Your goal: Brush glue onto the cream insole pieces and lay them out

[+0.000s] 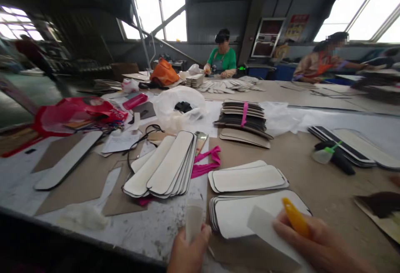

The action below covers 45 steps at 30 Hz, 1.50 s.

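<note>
My left hand (190, 251) is at the front edge of the table, fingers closed around a pale, upright, blurred strip (194, 219). On the right, my right hand (308, 233) grips a yellow-handled tool (295, 217); its working end does not show. A pale flat strip (265, 229) extends from under the same hand, and I cannot tell whether the fingers pinch it. Behind it lies a stack of white rounded panels (234, 219) with dark edges. A second white stack (246, 180) sits just beyond, and a fanned stack (171, 162) stands left of it.
A bundle of dark and tan panels (242, 117) is tied with a pink band. Around it are a clear plastic bag (179, 102), a green-tipped bottle (325, 154), a red bag (81, 112) and a single long panel (68, 162). Two people work across the table.
</note>
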Motion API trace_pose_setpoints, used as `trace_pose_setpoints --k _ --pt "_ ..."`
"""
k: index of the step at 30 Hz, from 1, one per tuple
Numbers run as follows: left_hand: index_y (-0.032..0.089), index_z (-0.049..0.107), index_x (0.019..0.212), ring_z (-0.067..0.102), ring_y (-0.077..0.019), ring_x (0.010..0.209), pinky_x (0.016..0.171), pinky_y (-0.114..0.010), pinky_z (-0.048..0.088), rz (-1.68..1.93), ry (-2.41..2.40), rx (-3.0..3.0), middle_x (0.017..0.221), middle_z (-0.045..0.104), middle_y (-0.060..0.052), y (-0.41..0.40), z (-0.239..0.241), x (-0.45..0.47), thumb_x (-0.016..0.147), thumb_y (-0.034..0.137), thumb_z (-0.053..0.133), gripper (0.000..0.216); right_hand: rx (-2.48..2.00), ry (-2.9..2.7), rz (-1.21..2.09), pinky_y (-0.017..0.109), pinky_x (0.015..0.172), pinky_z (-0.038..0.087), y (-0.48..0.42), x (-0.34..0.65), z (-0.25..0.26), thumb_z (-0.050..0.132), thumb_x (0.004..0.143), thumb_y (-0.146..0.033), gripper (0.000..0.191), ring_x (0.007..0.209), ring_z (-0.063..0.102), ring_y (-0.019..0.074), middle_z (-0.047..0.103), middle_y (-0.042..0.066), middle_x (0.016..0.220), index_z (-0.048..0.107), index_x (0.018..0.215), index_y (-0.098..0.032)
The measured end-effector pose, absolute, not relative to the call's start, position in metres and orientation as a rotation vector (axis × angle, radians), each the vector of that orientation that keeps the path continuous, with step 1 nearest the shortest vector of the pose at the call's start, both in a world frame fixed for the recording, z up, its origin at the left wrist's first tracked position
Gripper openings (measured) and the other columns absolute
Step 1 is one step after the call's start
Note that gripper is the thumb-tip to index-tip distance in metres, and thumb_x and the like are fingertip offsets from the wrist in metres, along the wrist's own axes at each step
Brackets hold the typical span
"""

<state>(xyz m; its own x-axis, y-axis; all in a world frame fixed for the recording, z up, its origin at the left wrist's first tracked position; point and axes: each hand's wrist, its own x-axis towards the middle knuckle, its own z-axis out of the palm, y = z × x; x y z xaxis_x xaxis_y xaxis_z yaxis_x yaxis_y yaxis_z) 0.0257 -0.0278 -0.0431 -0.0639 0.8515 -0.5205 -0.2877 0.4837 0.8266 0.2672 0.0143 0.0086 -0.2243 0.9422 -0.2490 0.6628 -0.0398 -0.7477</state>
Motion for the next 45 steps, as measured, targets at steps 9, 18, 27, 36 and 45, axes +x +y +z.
trace_pose_setpoints --k 9,18,27,36,45 --pt "0.014 0.053 0.079 0.033 -0.0056 0.030 0.032 -0.017 0.024 1.023 1.531 0.525 0.033 0.042 0.010 0.000 -0.051 0.031 0.056 0.037 0.068 0.036 -1.703 -2.447 1.215 0.019 0.047 0.028 0.067 0.215 0.016 0.047 0.075 -0.038 0.026 0.053 0.044 0.0097 0.051 -0.003 0.058 0.059 0.066 -0.017" --pt "0.015 0.063 0.080 0.056 -0.0173 0.046 0.043 -0.024 0.043 0.873 1.533 0.706 0.038 0.053 0.005 0.012 -0.039 0.031 0.059 0.032 0.068 0.028 -1.728 -2.674 1.045 0.021 0.047 0.027 0.087 0.202 0.009 0.049 0.075 -0.035 0.022 0.053 0.050 0.0117 0.061 0.001 0.063 0.063 0.072 -0.018" --pt "0.015 0.063 0.082 0.064 -0.0217 0.068 0.057 -0.026 0.049 0.814 1.458 0.767 0.062 0.068 -0.003 0.018 -0.041 0.031 0.064 0.029 0.063 0.023 -1.657 -2.828 0.792 0.024 0.050 0.028 0.086 0.196 0.005 0.050 0.076 -0.032 0.020 0.064 0.059 0.0188 0.067 0.007 0.072 0.065 0.077 -0.019" --pt "0.012 0.062 0.085 0.063 -0.0216 0.071 0.062 -0.027 0.049 0.769 1.460 0.871 0.078 0.070 -0.006 0.022 -0.038 0.030 0.065 0.028 0.062 0.026 -1.705 -2.862 0.744 0.025 0.056 0.036 0.077 0.208 0.014 0.054 0.075 -0.036 0.020 0.073 0.061 0.0218 0.068 0.007 0.076 0.065 0.079 -0.020" --pt "0.012 0.062 0.079 0.063 -0.0228 0.068 0.060 -0.027 0.048 0.739 1.552 0.959 0.070 0.070 -0.006 0.021 -0.047 0.030 0.062 0.037 0.062 0.030 -2.137 -2.440 0.821 0.025 0.061 0.039 0.045 0.311 0.024 0.040 0.082 -0.037 0.025 0.069 0.059 0.0165 0.064 0.002 0.076 0.058 0.079 -0.021"
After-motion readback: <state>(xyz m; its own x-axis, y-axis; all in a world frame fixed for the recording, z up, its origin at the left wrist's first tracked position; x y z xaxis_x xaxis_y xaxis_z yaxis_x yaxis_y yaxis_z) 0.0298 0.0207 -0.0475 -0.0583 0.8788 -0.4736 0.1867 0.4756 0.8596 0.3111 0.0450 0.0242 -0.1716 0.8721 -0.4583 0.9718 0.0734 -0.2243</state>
